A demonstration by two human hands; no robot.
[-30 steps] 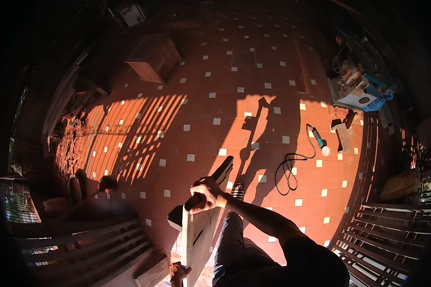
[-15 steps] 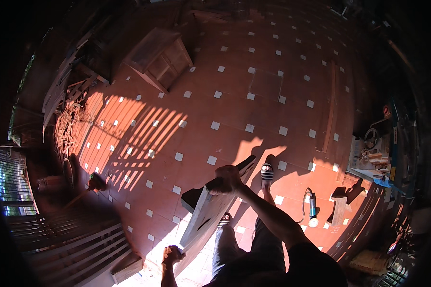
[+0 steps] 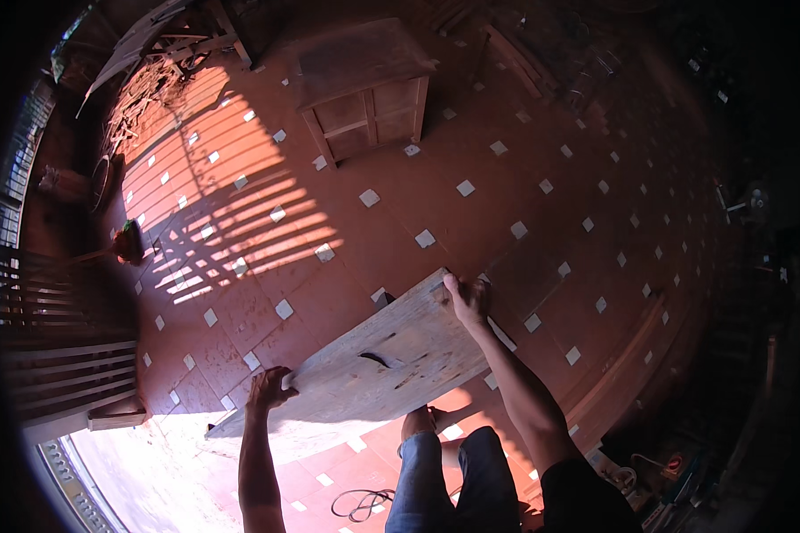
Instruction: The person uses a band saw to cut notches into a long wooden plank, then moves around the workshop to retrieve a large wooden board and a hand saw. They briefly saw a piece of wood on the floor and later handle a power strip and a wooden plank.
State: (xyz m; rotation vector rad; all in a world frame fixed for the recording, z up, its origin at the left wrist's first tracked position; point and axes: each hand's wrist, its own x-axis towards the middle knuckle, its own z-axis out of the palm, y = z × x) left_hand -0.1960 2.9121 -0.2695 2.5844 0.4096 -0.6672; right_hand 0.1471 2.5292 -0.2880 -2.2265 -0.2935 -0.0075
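Two bare hands support one wooden panel (image 3: 418, 355) in a tilted position over the tiled floor (image 3: 364, 258). Clock positions are read from the panel's middle, with 12 o'clock toward the upper edge of the view.

The left grip (image 3: 268, 388) is at 8 to 9 o'clock. It is curled over the long upper edge near the panel's left end, thumb on the near face. From this grip, the panel extends toward 2 to 3 o'clock.

The right grip (image 3: 468, 300) is at 2 o'clock. It is closed on the upper right corner, thumb at the edge; its fingers are partly hidden. From this grip, the bulk of the panel lies toward 8 o'clock.

The near face carries a dark curved slot (image 3: 375, 359). Whether the lower edge touches the floor cannot be told.

Surrounding items: a wooden cabinet (image 3: 364, 102) at 12 o'clock, well apart; a scrap-wood pile (image 3: 147, 99) at 11 o'clock; a slatted wooden frame (image 3: 71, 362) at 9 o'clock; a coiled black cable (image 3: 363, 504) at 6 o'clock, on the floor.
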